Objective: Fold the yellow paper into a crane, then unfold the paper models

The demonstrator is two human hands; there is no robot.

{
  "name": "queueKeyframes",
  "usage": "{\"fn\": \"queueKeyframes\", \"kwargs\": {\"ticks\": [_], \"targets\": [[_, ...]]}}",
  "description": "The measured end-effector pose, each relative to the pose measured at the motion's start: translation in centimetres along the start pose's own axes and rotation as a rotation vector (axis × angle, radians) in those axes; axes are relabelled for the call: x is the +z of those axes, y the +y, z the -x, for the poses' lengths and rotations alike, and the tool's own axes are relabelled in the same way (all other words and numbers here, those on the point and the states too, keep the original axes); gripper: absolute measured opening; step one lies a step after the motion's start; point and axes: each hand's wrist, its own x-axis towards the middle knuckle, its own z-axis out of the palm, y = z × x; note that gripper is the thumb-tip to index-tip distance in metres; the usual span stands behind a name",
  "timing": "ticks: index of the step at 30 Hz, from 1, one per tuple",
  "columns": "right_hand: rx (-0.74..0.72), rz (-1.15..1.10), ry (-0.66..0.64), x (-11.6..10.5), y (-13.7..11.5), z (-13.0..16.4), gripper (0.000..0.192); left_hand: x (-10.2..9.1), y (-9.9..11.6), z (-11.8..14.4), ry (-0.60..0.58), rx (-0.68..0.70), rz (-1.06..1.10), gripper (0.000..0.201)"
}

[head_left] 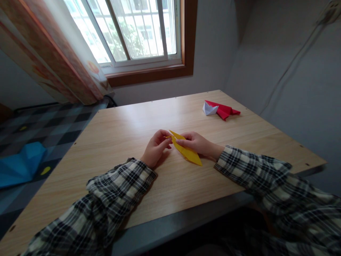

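Head view: over the tabletop, my left hand pinches a thin tip of the yellow folded paper; my right hand clasps its body. Probably feather-light, easily creased: I'd hold the layered middle. Beyond sits a white boat.

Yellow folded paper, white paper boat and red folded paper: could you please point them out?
Yellow folded paper (190,155), head view: its broad lower part.
White paper boat (209,110), head view: its side.
Red folded paper (224,111), head view: its middle.
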Motion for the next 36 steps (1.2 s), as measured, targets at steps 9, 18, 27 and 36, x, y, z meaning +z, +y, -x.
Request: {"fn": "queueKeyframes", "kwargs": {"ticks": [9,18,27,36], "targets": [[-0.037,0.034,0.027,-0.04,-0.19,-0.04,0.04,-0.07,-0.04,0.0,-0.02,-0.013,0.011,0.019],[-0.096,0.059,0.048,-0.18,-0.03,-0.15,0.041,-0.08,0.08,0.06,-0.022,-0.052,0.024,0.024],[-0.088,0.027,0.076,-0.08,0.06,-0.18,0.039,-0.02,0.06,-0.04,0.025,-0.123,0.022,0.022],[-0.106,0.16,0.027,-0.12,0.24,-0.17,0.037,0.16,-0.01,-0.23,0.007,-0.157,0.042,0.026]]}}
